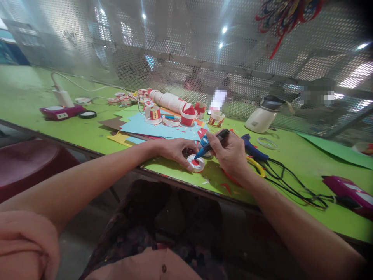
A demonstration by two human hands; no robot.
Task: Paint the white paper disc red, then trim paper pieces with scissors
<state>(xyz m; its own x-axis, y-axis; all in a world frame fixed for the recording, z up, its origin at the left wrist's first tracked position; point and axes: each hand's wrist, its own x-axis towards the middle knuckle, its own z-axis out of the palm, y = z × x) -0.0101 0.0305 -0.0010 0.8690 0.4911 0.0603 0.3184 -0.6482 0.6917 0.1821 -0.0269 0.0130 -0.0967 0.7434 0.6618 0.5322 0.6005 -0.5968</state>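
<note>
My left hand point(182, 152) pinches the edge of a small round white paper piece point(197, 165) with a red patch in the middle, close to the table's front edge. In my right hand point(230, 153) is a blue-and-black marker point(208, 147), slanted down, its blue tip at the red patch. Whether the tip touches cannot be made out. Another blue item point(203, 140) shows partly behind the marker. A dark blue glue gun point(253, 147) lies just right of my right hand, beside a yellow ring-shaped handle point(258, 166).
Coloured paper sheets point(157, 127) lie behind my hands, carrying red-and-white paper cups point(189, 115) and a long white roll point(167, 100). A jug point(262, 116) stands back right. Black cables point(291, 182) run towards a purple power strip point(349, 192); another purple strip point(62, 111) sits left.
</note>
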